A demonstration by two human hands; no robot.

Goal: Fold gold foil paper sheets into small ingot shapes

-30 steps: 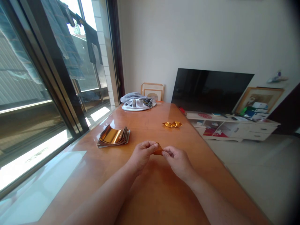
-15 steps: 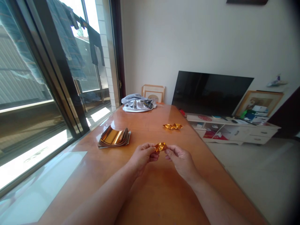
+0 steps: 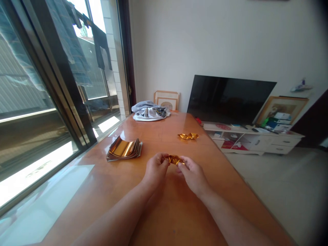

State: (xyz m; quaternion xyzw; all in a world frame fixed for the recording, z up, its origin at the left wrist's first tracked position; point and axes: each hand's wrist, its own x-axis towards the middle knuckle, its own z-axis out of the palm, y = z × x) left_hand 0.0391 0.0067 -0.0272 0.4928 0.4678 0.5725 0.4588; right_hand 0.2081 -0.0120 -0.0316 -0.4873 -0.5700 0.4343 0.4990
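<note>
From my remote feed, the person's left forearm enters bare from the bottom edge, left of centre, and the right forearm enters bare toward the lower right. Each one narrows toward the wrist. The left hand and right hand show mid-frame, nothing worn on them that I can make out

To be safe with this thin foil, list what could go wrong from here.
The crumpled gold foil piece, pinched between the left hand and right hand, looks thin and might tear if the hands pull apart.

The curled stack of foil sheets lies loose on the glossy wooden table, so a brushing arm could shift it.

The small folded gold foil piece looks light and could be knocked aside.
</note>
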